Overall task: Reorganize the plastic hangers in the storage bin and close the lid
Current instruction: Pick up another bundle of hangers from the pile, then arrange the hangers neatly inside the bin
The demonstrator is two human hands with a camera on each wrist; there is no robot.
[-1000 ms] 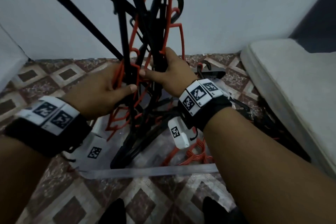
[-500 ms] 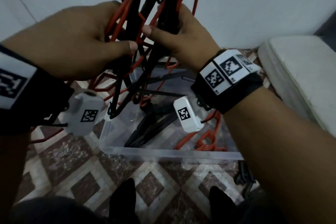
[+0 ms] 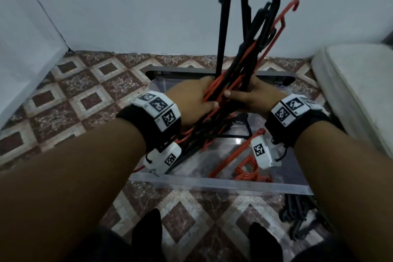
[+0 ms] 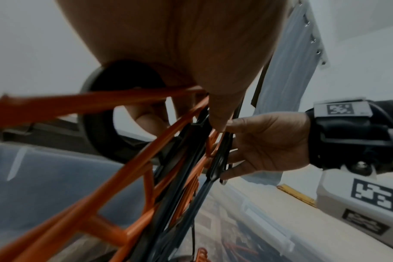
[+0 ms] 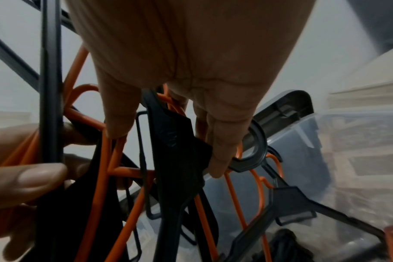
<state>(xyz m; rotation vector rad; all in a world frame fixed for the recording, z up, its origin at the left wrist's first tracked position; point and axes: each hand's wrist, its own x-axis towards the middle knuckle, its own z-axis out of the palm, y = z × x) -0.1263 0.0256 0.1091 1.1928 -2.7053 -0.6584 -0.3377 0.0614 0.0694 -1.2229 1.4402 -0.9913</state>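
Both hands dropped from chest height to just over the clear storage bin (image 3: 219, 184). Left hand (image 3: 191, 102) and right hand (image 3: 258, 97) have fingers wrapped around one tangled bundle of hangers (image 3: 251, 53), black and orange, thumbs nearly touching. Loose orange hangers (image 3: 246, 168) lie in the bin under the right wrist. Grey lid (image 3: 274, 76) lies flat beyond the hands.

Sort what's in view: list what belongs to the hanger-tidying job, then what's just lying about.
Part of the job:
- bundle of black and orange hangers, gripped by left hand and right hand
- clear storage bin
- orange hangers in the bin
- grey lid behind the bin
- black hangers on the floor

Lying about:
- white cushion
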